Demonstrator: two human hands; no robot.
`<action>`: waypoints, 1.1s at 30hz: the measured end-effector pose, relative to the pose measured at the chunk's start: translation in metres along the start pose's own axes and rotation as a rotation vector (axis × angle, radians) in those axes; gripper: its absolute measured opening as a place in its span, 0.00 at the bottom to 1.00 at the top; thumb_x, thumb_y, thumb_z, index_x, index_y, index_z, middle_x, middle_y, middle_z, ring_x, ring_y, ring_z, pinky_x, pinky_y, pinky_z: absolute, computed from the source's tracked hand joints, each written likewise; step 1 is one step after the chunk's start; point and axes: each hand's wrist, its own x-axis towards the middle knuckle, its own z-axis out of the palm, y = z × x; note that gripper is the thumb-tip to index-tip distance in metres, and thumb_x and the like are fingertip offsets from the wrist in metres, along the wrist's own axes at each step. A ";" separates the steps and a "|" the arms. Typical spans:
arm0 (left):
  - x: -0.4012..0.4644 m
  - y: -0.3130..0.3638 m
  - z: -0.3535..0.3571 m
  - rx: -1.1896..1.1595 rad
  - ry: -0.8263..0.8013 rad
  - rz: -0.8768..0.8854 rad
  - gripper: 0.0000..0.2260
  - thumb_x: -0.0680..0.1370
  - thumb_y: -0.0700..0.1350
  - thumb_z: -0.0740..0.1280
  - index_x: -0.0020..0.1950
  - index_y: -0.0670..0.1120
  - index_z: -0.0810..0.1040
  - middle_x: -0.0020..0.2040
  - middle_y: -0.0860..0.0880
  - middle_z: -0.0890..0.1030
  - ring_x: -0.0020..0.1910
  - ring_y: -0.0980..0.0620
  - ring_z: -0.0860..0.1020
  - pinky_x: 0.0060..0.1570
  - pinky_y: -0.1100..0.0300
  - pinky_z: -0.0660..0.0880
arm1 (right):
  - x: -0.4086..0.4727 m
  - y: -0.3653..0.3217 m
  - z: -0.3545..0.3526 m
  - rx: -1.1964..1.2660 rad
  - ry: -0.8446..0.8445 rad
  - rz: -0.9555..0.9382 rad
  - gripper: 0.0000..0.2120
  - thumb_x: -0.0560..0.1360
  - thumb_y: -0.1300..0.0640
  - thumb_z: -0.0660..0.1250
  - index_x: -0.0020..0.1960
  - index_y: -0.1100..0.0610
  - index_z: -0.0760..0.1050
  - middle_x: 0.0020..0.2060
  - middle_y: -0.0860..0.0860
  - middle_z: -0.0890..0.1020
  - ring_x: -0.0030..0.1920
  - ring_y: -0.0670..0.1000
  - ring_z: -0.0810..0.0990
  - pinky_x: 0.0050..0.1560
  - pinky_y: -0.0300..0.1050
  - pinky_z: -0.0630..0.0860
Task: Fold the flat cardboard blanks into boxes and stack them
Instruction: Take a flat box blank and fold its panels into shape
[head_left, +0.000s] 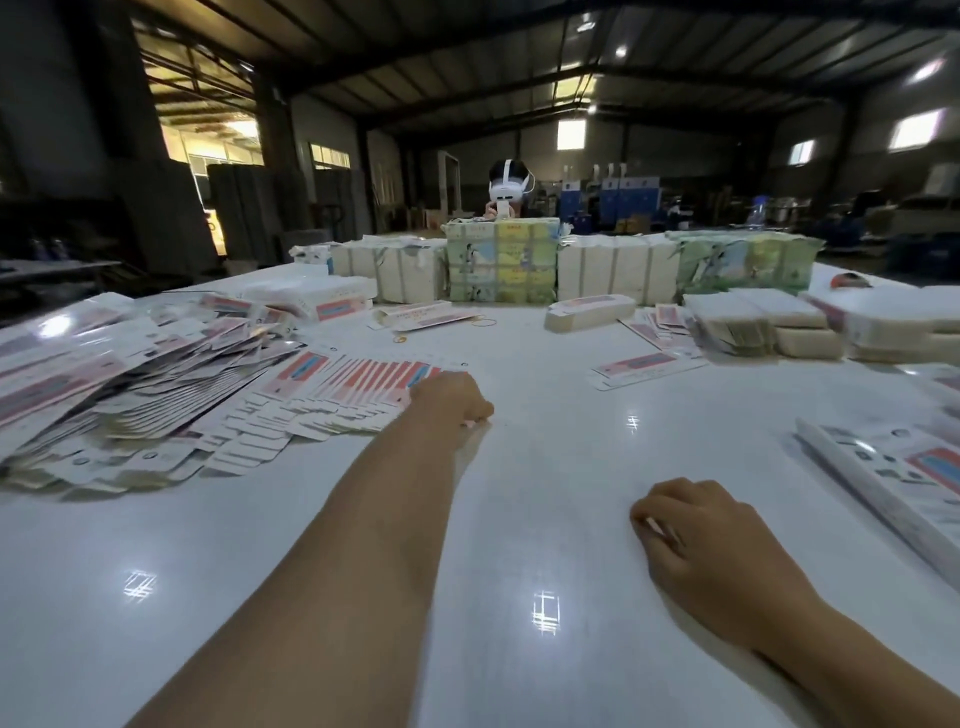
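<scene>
big white glossy table (519, 519) fills most of the view, ceiling lights reflecting off it. dim warehouse behind. far edge of the table has a row of bundled packs (504, 260), white ones and green/yellow printed ones side by side, touching. a person in a white headset (509, 187) sits behind them, mostly hidden

left side: large messy heap of flat cardboard blanks (119, 395), white with pink/blue print, overlapping in layers. its right end thins into a fanned row of blanks (363, 384) spread flat on the table. right side, far: stacks of flat blanks (753, 322) bundled in blocks, near the table edge. right near edge: another flat printed piece (893, 473), partly cut off by the frame. one single blank (644, 366) lies flat alone in the middle right, well apart from both hands. a low block of blanks (589, 312) sits in front of the far packs. small rubber bands (483, 322) loose on the table near centre

left hand (452, 397) reached out, arm extended, fingers curled down at the right end of the fanned row, touching it; cannot tell if it actually pinches a blank. right hand (696, 525) rests on bare table nearer the camera, fingers curled under loosely, holding nothing visible
</scene>
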 end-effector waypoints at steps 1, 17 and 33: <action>-0.001 0.003 -0.007 0.022 -0.053 0.014 0.19 0.73 0.51 0.65 0.61 0.44 0.76 0.55 0.46 0.79 0.54 0.45 0.79 0.56 0.51 0.75 | -0.001 -0.001 0.001 0.002 -0.009 0.006 0.11 0.80 0.50 0.56 0.58 0.44 0.75 0.55 0.38 0.74 0.55 0.44 0.70 0.55 0.40 0.66; -0.064 0.019 0.015 0.051 0.437 0.243 0.17 0.77 0.36 0.55 0.65 0.42 0.67 0.56 0.41 0.77 0.53 0.41 0.76 0.42 0.53 0.68 | 0.001 0.001 0.007 0.033 -0.026 0.003 0.11 0.79 0.51 0.57 0.56 0.46 0.76 0.56 0.41 0.75 0.55 0.47 0.70 0.54 0.42 0.65; -0.175 0.042 0.069 0.098 0.523 0.801 0.27 0.78 0.52 0.58 0.76 0.47 0.58 0.76 0.47 0.60 0.71 0.44 0.63 0.70 0.44 0.58 | 0.000 0.006 -0.031 1.609 0.021 0.686 0.07 0.79 0.66 0.57 0.50 0.67 0.73 0.33 0.60 0.84 0.30 0.57 0.83 0.26 0.45 0.79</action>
